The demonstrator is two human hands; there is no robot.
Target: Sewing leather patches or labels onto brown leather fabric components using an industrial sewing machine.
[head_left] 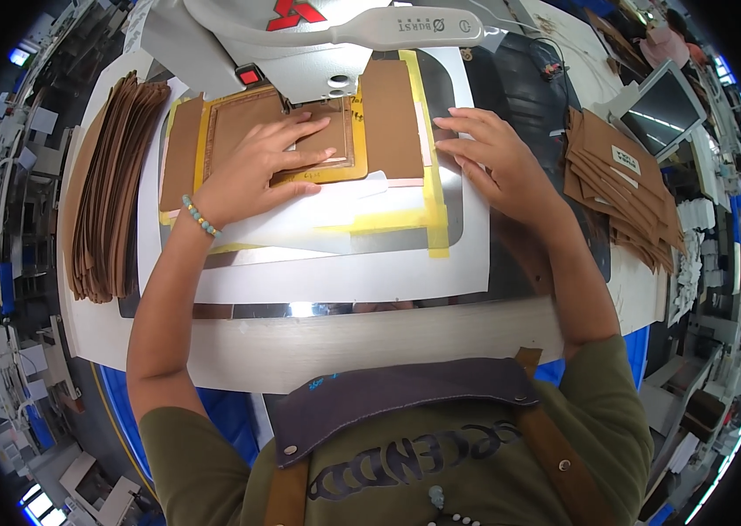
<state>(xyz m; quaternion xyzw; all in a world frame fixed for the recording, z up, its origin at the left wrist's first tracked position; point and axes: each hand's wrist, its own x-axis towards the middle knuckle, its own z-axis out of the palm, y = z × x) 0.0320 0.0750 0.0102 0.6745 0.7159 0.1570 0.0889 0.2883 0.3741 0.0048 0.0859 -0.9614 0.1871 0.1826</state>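
Flat and spread, my left hand (270, 162) presses on a yellow template frame (360, 162) and the brown piece (235, 131) inside its opening. Beneath the frame lies a larger brown panel (395, 118), bordered by yellow tape (436, 219) on a white sheet (344, 279). The sewing machine head (322, 74) stands just beyond my left fingers and hides part of the frame's far side. My right hand (493, 158) is at the panel's right edge, fingers apart, holding nothing; whether its fingertips touch the sheet I cannot tell.
A tall stack of brown panels (112, 193) stands at the left. More brown pieces (620, 180) lie fanned out at the right, beside a tilted screen (664, 105). A white handheld-shaped device (410, 26) juts across the machine's top. The pale table edge (388, 342) runs before my body.
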